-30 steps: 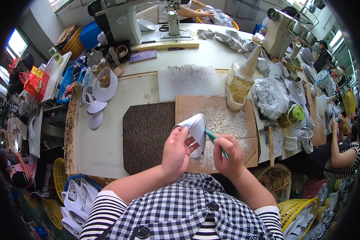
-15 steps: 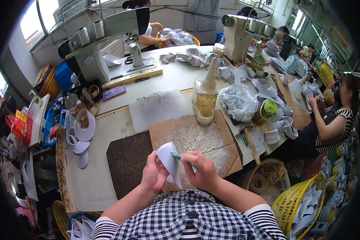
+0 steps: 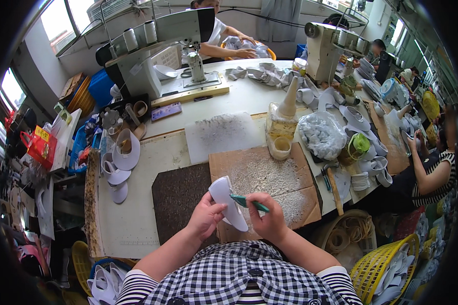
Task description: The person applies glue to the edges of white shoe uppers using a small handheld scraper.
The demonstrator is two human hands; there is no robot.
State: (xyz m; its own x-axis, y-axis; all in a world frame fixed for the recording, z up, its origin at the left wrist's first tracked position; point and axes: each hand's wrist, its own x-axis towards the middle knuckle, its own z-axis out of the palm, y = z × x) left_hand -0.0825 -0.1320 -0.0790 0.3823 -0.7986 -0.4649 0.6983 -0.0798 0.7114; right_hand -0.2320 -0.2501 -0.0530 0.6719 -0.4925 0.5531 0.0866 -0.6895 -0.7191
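Note:
A white shoe upper (image 3: 224, 195) is pinched between the thumb and fingers of my left hand (image 3: 206, 217), tilted above the edge of a cardboard sheet (image 3: 223, 163). My right hand (image 3: 269, 219) is closed around a slim green-handled tool (image 3: 240, 200). The tool's tip meets the right edge of the upper near its top; what kind of tip it has is too small to tell. Dried whitish residue covers much of the cardboard. Beside it on the left lies a dark, rough mat (image 3: 180, 198).
A yellowed glue bottle (image 3: 281, 122) with a cone top stands on the cardboard's far edge. Uppers (image 3: 127, 152), a bagged bundle (image 3: 320, 134) and a hammer (image 3: 335, 190) flank the work spot. Two sewing machines (image 3: 132, 71) stand behind. Co-workers (image 3: 435, 173) sit right and opposite.
The whole view has shifted, so the table sits farther right in the picture. Both hands still hold the same things; the upper has turned a little and the tool's handle lies flatter.

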